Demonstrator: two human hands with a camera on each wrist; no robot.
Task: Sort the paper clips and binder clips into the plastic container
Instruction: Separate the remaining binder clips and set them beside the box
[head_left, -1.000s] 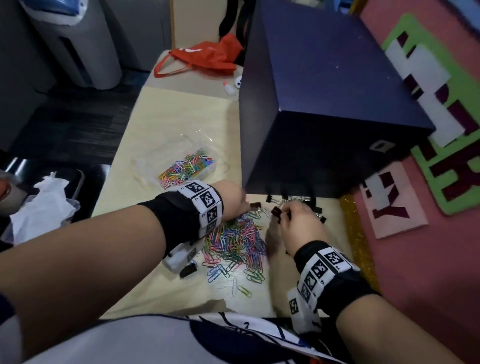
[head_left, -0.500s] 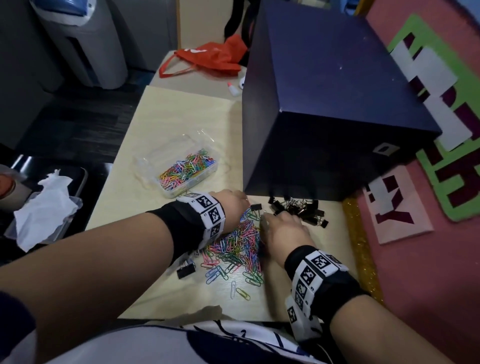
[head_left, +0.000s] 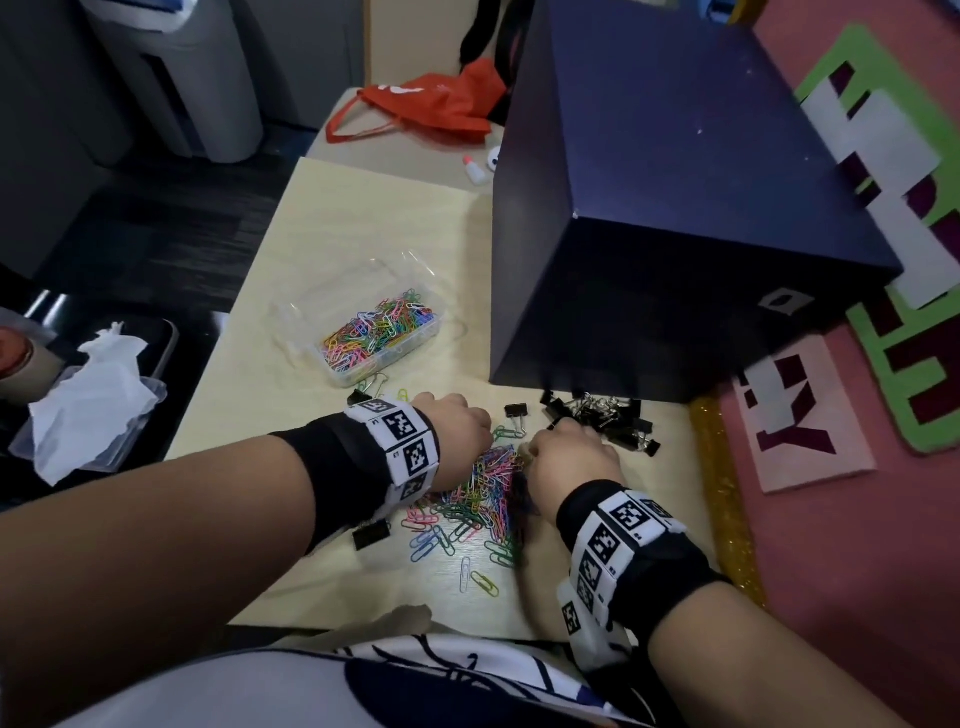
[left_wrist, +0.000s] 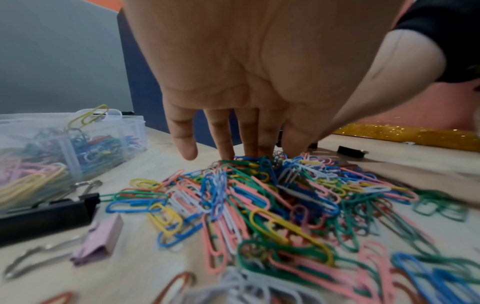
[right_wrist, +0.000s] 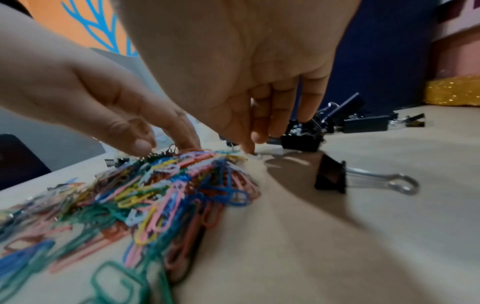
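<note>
A heap of coloured paper clips lies on the table in front of me. My left hand reaches down on its far left side, and the fairly straight fingertips touch the top clips. My right hand stands at the heap's right edge, its fingers pointing down to the table beside the clips. Neither hand holds anything that I can see. The clear plastic container further left holds several paper clips. Black binder clips lie heaped behind my right hand.
A big dark blue box fills the table's right rear, right behind the binder clips. Single black binder clips and a lilac one lie around the heap. A gold glitter strip runs along the right edge.
My right hand has moved left from the binder clip heap to the paper clip heap, and the black clip it pinched is gone from it. The left hand has stayed on the heap.
</note>
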